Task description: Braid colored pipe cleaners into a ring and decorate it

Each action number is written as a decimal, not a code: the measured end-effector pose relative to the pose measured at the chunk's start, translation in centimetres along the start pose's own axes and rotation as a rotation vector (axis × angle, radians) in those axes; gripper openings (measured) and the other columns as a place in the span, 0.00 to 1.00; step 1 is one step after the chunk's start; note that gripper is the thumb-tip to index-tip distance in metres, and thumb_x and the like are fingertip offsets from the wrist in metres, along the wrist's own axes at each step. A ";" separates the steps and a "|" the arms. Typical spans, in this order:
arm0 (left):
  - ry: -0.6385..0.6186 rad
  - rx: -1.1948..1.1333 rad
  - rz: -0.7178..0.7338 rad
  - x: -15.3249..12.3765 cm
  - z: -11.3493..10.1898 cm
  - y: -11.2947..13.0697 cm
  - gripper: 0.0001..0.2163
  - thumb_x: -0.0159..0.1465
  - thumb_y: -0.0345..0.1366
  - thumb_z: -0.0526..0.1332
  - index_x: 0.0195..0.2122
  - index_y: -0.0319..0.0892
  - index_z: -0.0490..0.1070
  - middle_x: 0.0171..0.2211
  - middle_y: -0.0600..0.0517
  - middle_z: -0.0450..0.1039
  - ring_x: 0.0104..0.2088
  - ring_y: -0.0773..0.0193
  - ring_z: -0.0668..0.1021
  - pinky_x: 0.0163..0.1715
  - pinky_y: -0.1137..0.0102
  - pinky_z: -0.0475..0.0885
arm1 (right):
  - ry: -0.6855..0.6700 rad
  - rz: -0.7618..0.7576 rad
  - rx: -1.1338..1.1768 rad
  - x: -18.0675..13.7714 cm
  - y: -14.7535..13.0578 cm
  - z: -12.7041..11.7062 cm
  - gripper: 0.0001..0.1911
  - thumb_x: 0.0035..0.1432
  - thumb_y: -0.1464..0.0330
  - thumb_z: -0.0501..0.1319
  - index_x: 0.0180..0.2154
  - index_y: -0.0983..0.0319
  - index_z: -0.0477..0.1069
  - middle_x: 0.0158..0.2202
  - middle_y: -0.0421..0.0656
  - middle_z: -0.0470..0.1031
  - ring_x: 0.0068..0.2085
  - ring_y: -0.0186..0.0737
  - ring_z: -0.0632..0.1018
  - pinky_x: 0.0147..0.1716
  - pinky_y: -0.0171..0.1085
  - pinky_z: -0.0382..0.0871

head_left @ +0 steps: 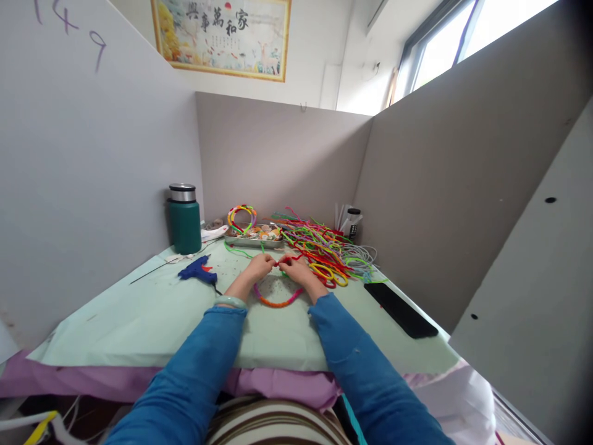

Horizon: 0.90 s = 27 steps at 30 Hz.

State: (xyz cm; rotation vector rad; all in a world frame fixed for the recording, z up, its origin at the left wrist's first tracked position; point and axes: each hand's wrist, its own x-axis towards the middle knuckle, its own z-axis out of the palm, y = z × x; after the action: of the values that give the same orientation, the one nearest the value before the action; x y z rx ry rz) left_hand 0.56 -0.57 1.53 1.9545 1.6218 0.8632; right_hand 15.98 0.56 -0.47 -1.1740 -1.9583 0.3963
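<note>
Both my hands meet at the middle of the table. My left hand [260,266] and my right hand [295,269] are closed in pinches on the top of a headband wrapped in coloured pipe cleaner [277,302], whose curved band hangs toward me between my wrists. A red pipe cleaner end sits between my fingertips. A pale bracelet is on my left wrist. Both sleeves are blue.
A pile of coloured pipe cleaners [324,247] lies right of my hands. A metal tray [252,240] with small pieces and a finished headband [241,216] stand behind. A blue glue gun [199,270] and a green flask [184,219] are at left, a black phone [400,309] at right.
</note>
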 end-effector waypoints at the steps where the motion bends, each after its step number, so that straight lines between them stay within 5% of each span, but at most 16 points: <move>1: 0.000 0.011 0.000 0.0 0.0 0.0 0.09 0.58 0.32 0.53 0.29 0.37 0.72 0.20 0.54 0.65 0.20 0.71 0.65 0.21 0.76 0.60 | 0.005 -0.010 -0.001 0.0 0.1 0.1 0.07 0.50 0.72 0.57 0.30 0.61 0.74 0.26 0.38 0.73 0.31 0.35 0.71 0.32 0.32 0.63; 18: 0.005 -0.051 0.027 0.1 0.1 0.0 0.11 0.59 0.32 0.54 0.34 0.36 0.75 0.21 0.53 0.68 0.21 0.71 0.65 0.22 0.76 0.60 | -0.002 0.009 0.072 0.7 0.9 0.1 0.06 0.49 0.71 0.58 0.29 0.62 0.74 0.27 0.39 0.74 0.30 0.34 0.72 0.30 0.31 0.62; 27: 0.007 0.050 0.140 0.9 0.7 -1.5 0.14 0.58 0.43 0.57 0.32 0.38 0.76 0.22 0.53 0.70 0.25 0.67 0.68 0.26 0.74 0.60 | -0.027 0.022 0.081 0.8 1.1 -0.5 0.07 0.49 0.68 0.55 0.23 0.64 0.68 0.20 0.37 0.66 0.24 0.31 0.67 0.23 0.30 0.56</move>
State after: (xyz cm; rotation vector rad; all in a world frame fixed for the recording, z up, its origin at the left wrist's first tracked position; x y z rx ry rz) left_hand 0.15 0.63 0.18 2.1233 1.5388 0.8912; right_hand 16.83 1.78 -0.45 -1.1445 -1.9362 0.5002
